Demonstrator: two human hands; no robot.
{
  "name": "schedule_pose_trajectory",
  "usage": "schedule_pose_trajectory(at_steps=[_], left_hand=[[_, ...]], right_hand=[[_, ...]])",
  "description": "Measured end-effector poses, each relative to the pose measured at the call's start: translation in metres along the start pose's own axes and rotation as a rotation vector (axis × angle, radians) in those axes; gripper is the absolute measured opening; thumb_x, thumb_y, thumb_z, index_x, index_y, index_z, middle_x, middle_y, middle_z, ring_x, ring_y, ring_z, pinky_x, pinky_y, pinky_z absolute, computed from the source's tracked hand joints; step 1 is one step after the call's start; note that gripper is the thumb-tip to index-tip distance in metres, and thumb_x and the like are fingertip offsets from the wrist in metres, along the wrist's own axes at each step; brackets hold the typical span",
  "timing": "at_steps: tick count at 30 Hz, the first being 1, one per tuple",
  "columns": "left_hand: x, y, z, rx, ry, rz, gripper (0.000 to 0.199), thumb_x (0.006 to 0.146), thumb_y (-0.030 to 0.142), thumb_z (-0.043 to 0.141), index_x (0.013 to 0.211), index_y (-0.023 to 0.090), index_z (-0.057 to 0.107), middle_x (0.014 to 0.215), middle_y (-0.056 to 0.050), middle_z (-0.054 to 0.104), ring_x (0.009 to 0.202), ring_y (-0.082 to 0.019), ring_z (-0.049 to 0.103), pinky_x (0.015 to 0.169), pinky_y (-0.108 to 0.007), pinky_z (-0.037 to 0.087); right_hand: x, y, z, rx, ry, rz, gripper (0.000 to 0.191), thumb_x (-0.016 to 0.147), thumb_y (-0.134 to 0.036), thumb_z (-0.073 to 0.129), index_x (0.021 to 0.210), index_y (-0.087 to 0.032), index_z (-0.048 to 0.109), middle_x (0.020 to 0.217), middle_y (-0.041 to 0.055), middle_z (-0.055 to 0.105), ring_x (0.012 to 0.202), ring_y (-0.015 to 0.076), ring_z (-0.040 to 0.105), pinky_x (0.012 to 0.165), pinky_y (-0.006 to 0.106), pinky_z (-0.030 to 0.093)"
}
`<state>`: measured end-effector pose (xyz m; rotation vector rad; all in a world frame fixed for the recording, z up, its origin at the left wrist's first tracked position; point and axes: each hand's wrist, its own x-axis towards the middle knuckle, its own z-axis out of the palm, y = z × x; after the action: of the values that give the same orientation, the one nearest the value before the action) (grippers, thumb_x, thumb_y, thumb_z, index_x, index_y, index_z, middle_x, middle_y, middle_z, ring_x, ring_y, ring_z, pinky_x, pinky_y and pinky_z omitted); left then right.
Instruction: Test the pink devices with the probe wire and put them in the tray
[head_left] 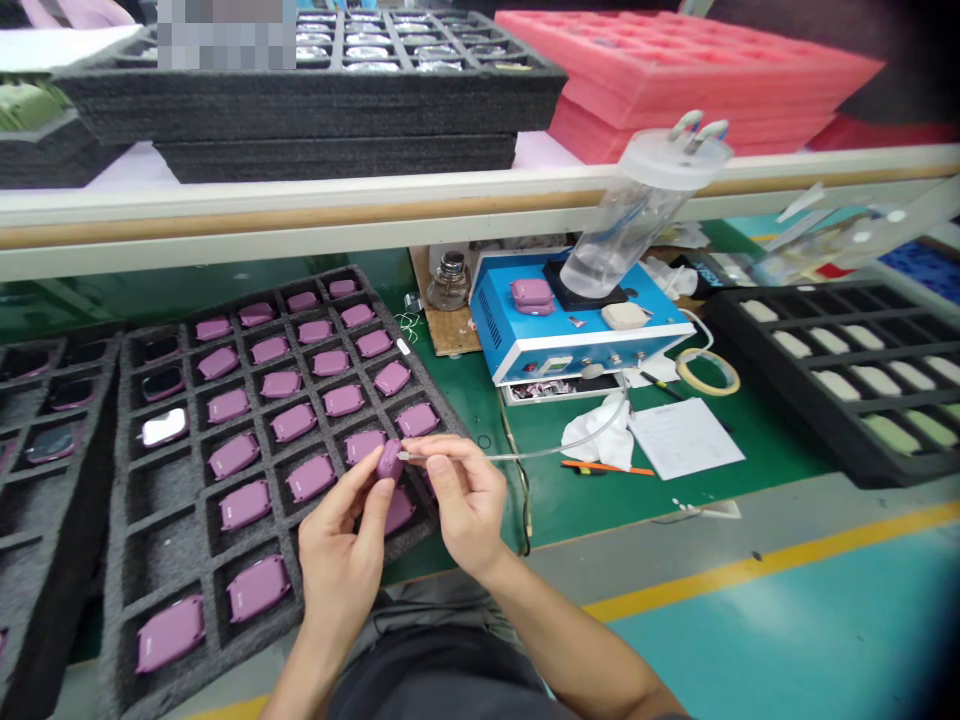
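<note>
My left hand (346, 535) pinches a small purple watch case (390, 459) on its edge, thumb and fingers closed around it. My right hand (466, 495) grips the end of a clear thin hose (517, 457); its nozzle tip is at the side of the case, and I cannot tell whether it touches. The hose runs to the front of a blue box-shaped machine (577, 330). Below my hands lies a grey foam tray (169, 548) whose compartments hold several purple cases (234, 455). A few cells at its left hold dark or shiny screen-like faces.
On the machine stand a clear cylinder (622, 230), a purple case (532, 295) and a pale case (625, 316). Nearby are a glass bottle (449, 283), tape roll (707, 372), crumpled tissue (600, 428) and paper (684, 437). A black tray (810, 415) is right; a shelf edge (360, 205) crosses above.
</note>
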<state>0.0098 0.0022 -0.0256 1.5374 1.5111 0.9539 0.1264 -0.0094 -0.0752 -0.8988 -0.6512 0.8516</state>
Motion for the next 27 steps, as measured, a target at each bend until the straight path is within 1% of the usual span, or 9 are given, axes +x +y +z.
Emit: schedule_pose_trajectory(at_steps=[5, 8, 11, 13, 15, 18, 20, 23, 27], left_hand=[[-0.009, 0.000, 0.004, 0.061, 0.016, 0.053, 0.033, 0.092, 0.027, 0.072, 0.123, 0.019, 0.073, 0.118, -0.007, 0.078, 0.100, -0.020, 0.077, 0.091, -0.029, 0.063], [-0.013, 0.008, -0.017, 0.284, -0.010, 0.216, 0.032, 0.100, 0.021, 0.057, 0.129, 0.018, 0.069, 0.121, -0.009, 0.076, 0.110, -0.020, 0.073, 0.100, -0.032, 0.058], [-0.005, 0.015, -0.068, 0.598, -0.024, 0.292, 0.038, 0.103, 0.017, 0.043, 0.135, 0.015, 0.063, 0.121, -0.012, 0.073, 0.113, -0.022, 0.067, 0.101, -0.037, 0.054], [-0.001, 0.016, -0.112, 0.822, 0.010, 0.216, 0.037, 0.102, 0.017, 0.041, 0.131, 0.014, 0.063, 0.119, -0.014, 0.071, 0.110, -0.026, 0.065, 0.100, -0.044, 0.053], [0.000, 0.015, -0.150, 0.970, -0.037, 0.094, 0.033, 0.101, 0.017, 0.041, 0.124, 0.015, 0.064, 0.116, -0.013, 0.071, 0.106, -0.028, 0.063, 0.098, -0.048, 0.052], [-0.002, 0.008, -0.183, 0.998, -0.184, -0.002, 0.032, 0.100, 0.017, 0.041, 0.121, 0.018, 0.065, 0.113, -0.010, 0.071, 0.105, -0.027, 0.063, 0.098, -0.049, 0.052], [-0.003, 0.004, -0.191, 0.970, -0.199, 0.013, 0.033, 0.099, 0.017, 0.043, 0.121, 0.019, 0.067, 0.116, -0.009, 0.071, 0.108, -0.026, 0.064, 0.101, -0.047, 0.053], [0.006, 0.003, -0.194, 0.999, -0.136, 0.065, 0.032, 0.098, 0.016, 0.048, 0.119, 0.018, 0.072, 0.117, -0.010, 0.071, 0.110, -0.025, 0.065, 0.103, -0.046, 0.053], [0.051, 0.009, -0.193, 1.048, -0.078, 0.098, 0.037, 0.098, 0.015, 0.044, 0.123, 0.011, 0.072, 0.128, -0.007, 0.071, 0.128, -0.024, 0.060, 0.116, -0.042, 0.042]], right_hand=[[-0.006, 0.001, -0.004, -0.017, -0.007, 0.032, 0.014, 0.100, -0.023, 0.061, 0.103, -0.022, 0.074, 0.103, 0.0055, 0.077, 0.096, 0.0183, 0.076, 0.087, 0.034, 0.064], [-0.016, -0.002, -0.005, -0.036, 0.060, 0.064, 0.014, 0.099, -0.025, 0.062, 0.101, -0.019, 0.075, 0.099, 0.0056, 0.078, 0.091, 0.0178, 0.077, 0.084, 0.034, 0.065], [-0.019, -0.003, -0.001, -0.020, 0.154, 0.064, 0.013, 0.095, -0.027, 0.070, 0.096, -0.015, 0.075, 0.092, 0.0054, 0.077, 0.084, 0.0182, 0.077, 0.080, 0.035, 0.066], [-0.020, -0.004, 0.003, 0.005, 0.185, 0.062, 0.015, 0.091, -0.029, 0.074, 0.093, -0.013, 0.075, 0.088, 0.0052, 0.076, 0.080, 0.0181, 0.077, 0.077, 0.035, 0.067], [-0.020, -0.006, 0.006, 0.012, 0.197, 0.060, 0.018, 0.088, -0.030, 0.077, 0.090, -0.012, 0.074, 0.085, 0.0051, 0.076, 0.077, 0.0181, 0.077, 0.075, 0.034, 0.067], [-0.022, -0.009, 0.008, -0.005, 0.216, 0.057, 0.020, 0.085, -0.031, 0.079, 0.087, -0.012, 0.074, 0.082, 0.0052, 0.075, 0.075, 0.0185, 0.077, 0.073, 0.035, 0.067], [-0.022, -0.010, 0.008, -0.027, 0.228, 0.059, 0.022, 0.084, -0.032, 0.079, 0.087, -0.011, 0.073, 0.081, 0.0054, 0.075, 0.074, 0.0188, 0.076, 0.073, 0.036, 0.068], [-0.023, -0.010, 0.007, -0.057, 0.227, 0.071, 0.023, 0.084, -0.033, 0.079, 0.087, -0.011, 0.073, 0.081, 0.0057, 0.075, 0.073, 0.0188, 0.076, 0.074, 0.037, 0.068], [-0.022, -0.010, 0.007, -0.068, 0.214, 0.083, 0.023, 0.084, -0.034, 0.079, 0.087, -0.011, 0.073, 0.081, 0.0058, 0.074, 0.072, 0.0188, 0.075, 0.075, 0.039, 0.068]])
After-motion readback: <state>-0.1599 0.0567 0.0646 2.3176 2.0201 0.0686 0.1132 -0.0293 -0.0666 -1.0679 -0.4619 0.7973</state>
